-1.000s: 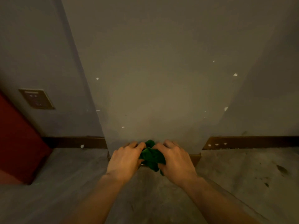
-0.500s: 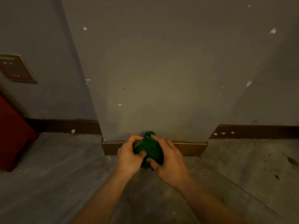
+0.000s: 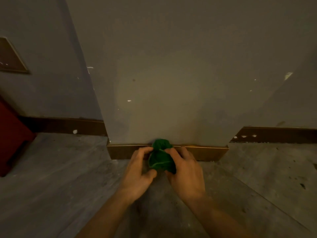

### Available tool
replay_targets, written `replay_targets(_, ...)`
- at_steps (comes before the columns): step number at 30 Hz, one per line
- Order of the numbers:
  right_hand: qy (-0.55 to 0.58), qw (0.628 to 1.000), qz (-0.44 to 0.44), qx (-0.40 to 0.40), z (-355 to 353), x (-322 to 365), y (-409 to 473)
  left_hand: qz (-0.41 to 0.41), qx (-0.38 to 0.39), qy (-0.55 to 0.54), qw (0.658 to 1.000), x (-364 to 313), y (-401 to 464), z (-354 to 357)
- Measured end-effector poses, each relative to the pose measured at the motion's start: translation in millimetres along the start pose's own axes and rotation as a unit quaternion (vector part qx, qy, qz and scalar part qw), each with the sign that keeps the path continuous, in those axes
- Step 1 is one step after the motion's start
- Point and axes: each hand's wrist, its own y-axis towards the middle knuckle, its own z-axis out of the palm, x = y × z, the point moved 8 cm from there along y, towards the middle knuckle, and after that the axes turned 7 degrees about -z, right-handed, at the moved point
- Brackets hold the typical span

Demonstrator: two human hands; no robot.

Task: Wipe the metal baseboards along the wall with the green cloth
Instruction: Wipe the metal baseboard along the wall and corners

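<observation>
A bunched green cloth (image 3: 161, 157) is held between both hands in front of the brass-coloured metal baseboard (image 3: 205, 152) at the foot of a grey wall column. My left hand (image 3: 139, 170) grips the cloth's left side with fingers curled. My right hand (image 3: 186, 172) grips its right side. The cloth's top reaches the baseboard's upper edge; whether it touches the metal I cannot tell. Darker baseboards run along the recessed walls at left (image 3: 68, 126) and right (image 3: 277, 134).
A grey concrete floor (image 3: 68, 186) spreads below, with dark stains at the right. A red object (image 3: 12, 134) stands at the far left against the wall. A framed wall plate (image 3: 10, 57) sits on the left wall. White paint flecks dot walls and baseboards.
Both hands have drawn the cloth slightly back from the baseboard and gathered it tighter between them. The view has shifted upward and left, showing more of the baseboard.
</observation>
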Motion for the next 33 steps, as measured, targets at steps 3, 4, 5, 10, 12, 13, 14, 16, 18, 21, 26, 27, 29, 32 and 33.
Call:
replay_targets(3, -0.073, 0.995, -0.045, 0.043, 3, 3, 0, 0.023, 0.001, 0.255, 0.967, 25, -6, -2)
replay_targets(4, -0.087, 0.993, -0.059, 0.056, 3, 4, -1, 0.023, 0.009, 0.327, 0.945, 37, -8, 2)
replay_targets(5, -0.095, 0.991, -0.071, 0.067, 4, 4, 0, 0.018, 0.012, 0.375, 0.927, 50, -10, 4)
replay_targets(10, -0.117, 0.982, -0.110, 0.104, 2, 0, -4, -0.005, -0.002, 0.407, 0.914, 90, -21, 19)
replay_targets(12, -0.141, 0.974, -0.136, 0.114, 8, -2, -4, -0.010, -0.005, 0.384, 0.923, 102, -17, 27)
replay_targets(13, -0.156, 0.969, -0.150, 0.119, 13, -3, -4, -0.009, -0.005, 0.378, 0.926, 106, -14, 32)
replay_targets(14, -0.169, 0.965, -0.159, 0.123, 15, -6, -4, -0.001, -0.002, 0.380, 0.925, 107, -10, 36)
replay_targets(16, -0.191, 0.956, -0.174, 0.138, 18, -10, -7, 0.007, 0.004, 0.390, 0.921, 107, -7, 41)
replay_targets(18, -0.206, 0.947, -0.192, 0.151, 22, -10, -9, 0.006, 0.004, 0.398, 0.917, 109, -7, 40)
replay_targets(21, -0.221, 0.938, -0.218, 0.153, 31, -7, -7, 0.000, 0.013, 0.406, 0.914, 118, -6, 45)
replay_targets(26, -0.236, 0.923, -0.278, 0.124, 47, 12, 4, 0.004, 0.013, 0.411, 0.911, 122, -9, 47)
replay_targets(27, -0.243, 0.917, -0.297, 0.114, 54, 18, 5, -0.001, 0.015, 0.416, 0.909, 123, -9, 47)
replay_targets(29, -0.263, 0.901, -0.334, 0.089, 70, 28, 10, -0.002, 0.016, 0.435, 0.900, 124, -8, 47)
replay_targets(32, -0.297, 0.877, -0.373, 0.057, 95, 42, 22, 0.022, 0.016, 0.454, 0.891, 126, -7, 50)
replay_targets(33, -0.306, 0.870, -0.381, 0.056, 103, 46, 26, 0.023, 0.015, 0.454, 0.891, 128, -7, 50)
